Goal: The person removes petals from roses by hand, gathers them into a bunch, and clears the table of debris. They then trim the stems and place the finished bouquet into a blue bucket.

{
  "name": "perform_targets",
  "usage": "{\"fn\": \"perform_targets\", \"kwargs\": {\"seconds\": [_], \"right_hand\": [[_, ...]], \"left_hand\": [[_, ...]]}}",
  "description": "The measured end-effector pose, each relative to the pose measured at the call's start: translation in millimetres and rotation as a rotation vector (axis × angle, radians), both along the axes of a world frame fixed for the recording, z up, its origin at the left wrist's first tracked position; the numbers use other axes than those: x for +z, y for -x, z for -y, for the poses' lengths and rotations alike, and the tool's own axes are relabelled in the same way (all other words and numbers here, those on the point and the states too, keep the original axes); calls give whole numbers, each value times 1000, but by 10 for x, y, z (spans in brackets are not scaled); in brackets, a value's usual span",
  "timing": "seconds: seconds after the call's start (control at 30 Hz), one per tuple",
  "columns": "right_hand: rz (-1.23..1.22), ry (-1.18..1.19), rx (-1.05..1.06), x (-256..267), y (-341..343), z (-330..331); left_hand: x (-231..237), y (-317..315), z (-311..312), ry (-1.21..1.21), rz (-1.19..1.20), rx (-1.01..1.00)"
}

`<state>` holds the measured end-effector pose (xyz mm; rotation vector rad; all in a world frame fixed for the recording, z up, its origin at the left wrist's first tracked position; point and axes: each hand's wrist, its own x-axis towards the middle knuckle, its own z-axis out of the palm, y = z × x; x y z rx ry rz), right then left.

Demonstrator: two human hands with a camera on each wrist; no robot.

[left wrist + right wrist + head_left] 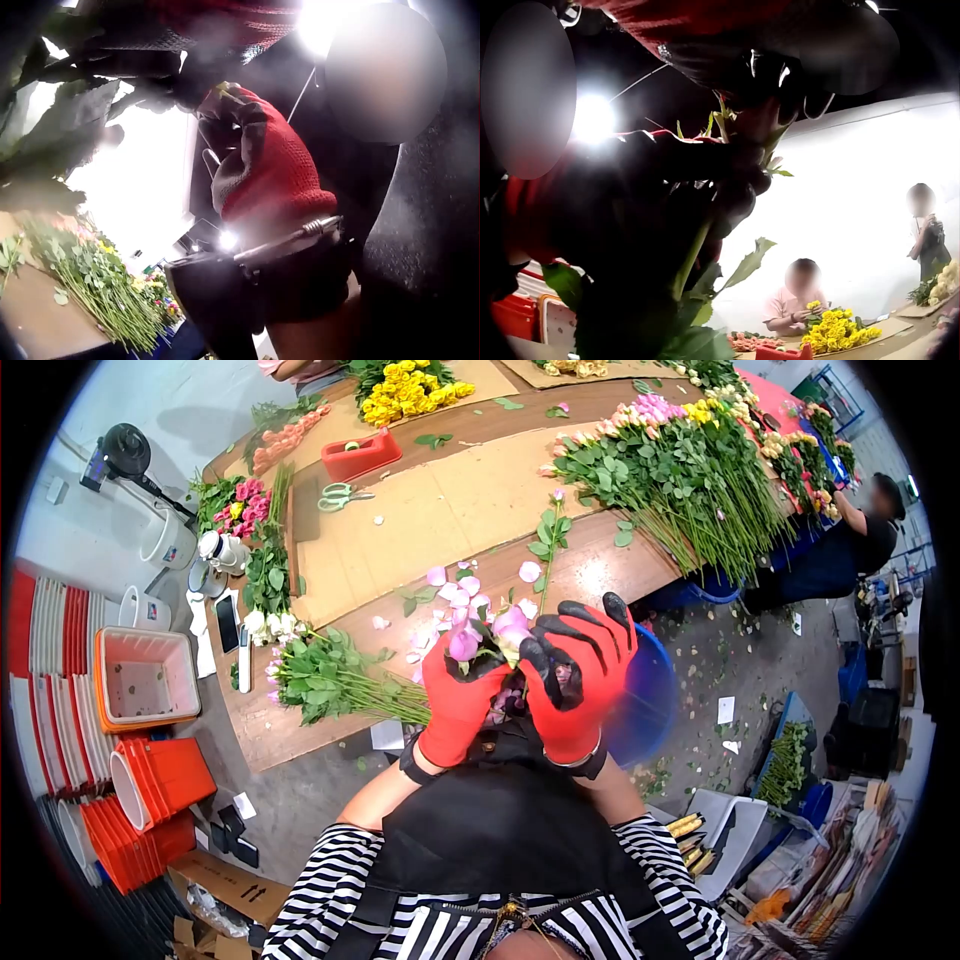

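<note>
In the head view, my left hand [455, 705], in a red glove with dark fingers, grips a pink-purple rose [463, 643] low in front of the chest. Dark gloved fingers wrap its green stem [694, 255] in the right wrist view. Beside it, my right hand [582, 680] is bent at another pink bloom [510, 625], thumb and forefinger close together, other fingers raised. The left wrist view shows this right hand [274, 157] curled, fingertips at a green tip. Exact fingertip contact is partly hidden. Loose petals [530, 571] lie on the table beyond.
Cardboard [400, 530] covers part of the wooden table [265, 735]. Rose bundles [680, 490] lie right, with white and green stems [325, 680] left. Green scissors [338, 498] lie near a red holder [362, 456]. A blue bin [650, 700] stands right; people work around the tables.
</note>
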<state>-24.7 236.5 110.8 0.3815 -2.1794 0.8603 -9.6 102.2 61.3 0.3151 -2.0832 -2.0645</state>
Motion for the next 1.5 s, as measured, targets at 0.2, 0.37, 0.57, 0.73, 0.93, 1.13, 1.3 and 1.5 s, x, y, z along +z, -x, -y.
{"fn": "perform_targets", "kwargs": {"seconds": [0.2,0.37,0.57,0.73,0.93,1.13,1.3,1.5], "right_hand": [[33,98,253,43,-19,4],[215,568,454,-71,-24,-67],[618,768,559,-420,117,-553],[895,230,-210,-2618,189,-1046],[1210,714,184,-3763,-220,-752],[879,597,-186,-2570,-26,-746],[716,581,-27,-2278,-330,-1109],[587,116,58,-2043,-867,-1169]], "left_hand": [[14,6,55,-214,51,-50],[-77,53,109,-532,65,-139],[-91,109,341,-498,28,-229],[-209,171,674,718,-549,-182],[-404,313,720,-917,-13,-344],[-472,388,766,-310,-5,-232],[-181,747,777,-397,31,-260],[-212,1190,918,-593,29,-187]]}}
